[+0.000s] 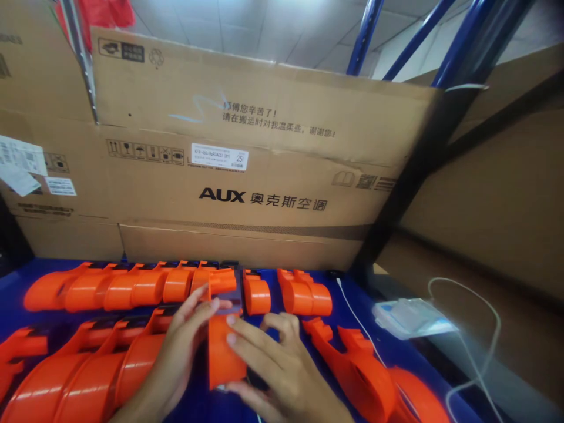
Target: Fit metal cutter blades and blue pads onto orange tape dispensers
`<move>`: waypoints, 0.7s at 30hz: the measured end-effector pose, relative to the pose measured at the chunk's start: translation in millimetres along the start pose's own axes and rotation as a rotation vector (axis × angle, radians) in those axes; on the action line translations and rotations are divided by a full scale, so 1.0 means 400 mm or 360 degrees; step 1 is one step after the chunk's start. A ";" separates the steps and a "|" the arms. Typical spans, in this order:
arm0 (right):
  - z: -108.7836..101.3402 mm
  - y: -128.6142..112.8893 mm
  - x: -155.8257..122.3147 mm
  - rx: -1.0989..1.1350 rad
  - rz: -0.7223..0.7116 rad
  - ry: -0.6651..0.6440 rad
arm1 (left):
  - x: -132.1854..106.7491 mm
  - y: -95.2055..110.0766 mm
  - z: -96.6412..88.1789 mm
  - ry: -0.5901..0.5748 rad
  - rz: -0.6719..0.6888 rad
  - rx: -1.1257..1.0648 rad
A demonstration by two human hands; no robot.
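Observation:
In front of me, both my hands hold an orange curved plastic piece (224,349) upright, with a narrower orange tab at its top and a dark strip across it. My left hand (183,341) grips it from the left, thumb and fingers near the dark strip. My right hand (282,364) lies against its right side, two fingertips pressed on the orange face and the thumb under its lower end. Similar orange pieces (92,373) with dark ends lie close to the left of my hands. More orange pieces (368,370) are at the right.
A back row of orange pieces (145,286) stands on the blue surface (348,305) before a big cardboard panel (264,147). To the right are a clear plastic box (414,317) and a white cable (496,335). A dark rack post (414,153) rises behind them.

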State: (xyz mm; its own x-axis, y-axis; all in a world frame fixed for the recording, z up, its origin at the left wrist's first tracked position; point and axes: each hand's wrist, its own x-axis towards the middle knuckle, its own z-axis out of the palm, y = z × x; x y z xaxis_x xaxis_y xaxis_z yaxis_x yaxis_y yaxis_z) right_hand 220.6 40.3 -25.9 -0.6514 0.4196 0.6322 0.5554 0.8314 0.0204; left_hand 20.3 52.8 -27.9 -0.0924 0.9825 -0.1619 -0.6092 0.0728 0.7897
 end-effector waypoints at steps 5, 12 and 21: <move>-0.029 0.036 -0.002 0.0251 0.0364 0.0100 | 0.023 -0.005 -0.021 -0.0019 0.0091 -0.0026; 0.002 0.050 0.011 0.0190 0.0558 -0.0720 | 0.067 -0.022 -0.058 -0.0143 0.0083 0.0078; 0.048 0.034 0.013 -0.0004 0.0600 -0.0773 | 0.078 -0.026 -0.064 -0.0283 0.0081 0.0153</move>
State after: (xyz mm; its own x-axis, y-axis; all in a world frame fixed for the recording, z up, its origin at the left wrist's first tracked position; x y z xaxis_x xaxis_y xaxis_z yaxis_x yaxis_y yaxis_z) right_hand 214.6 60.9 -37.3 -0.5709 0.8030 0.1711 0.7940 0.5930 -0.1337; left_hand 3.6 78.3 -56.3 0.0246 0.9995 -0.0197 -0.5286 0.0297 0.8484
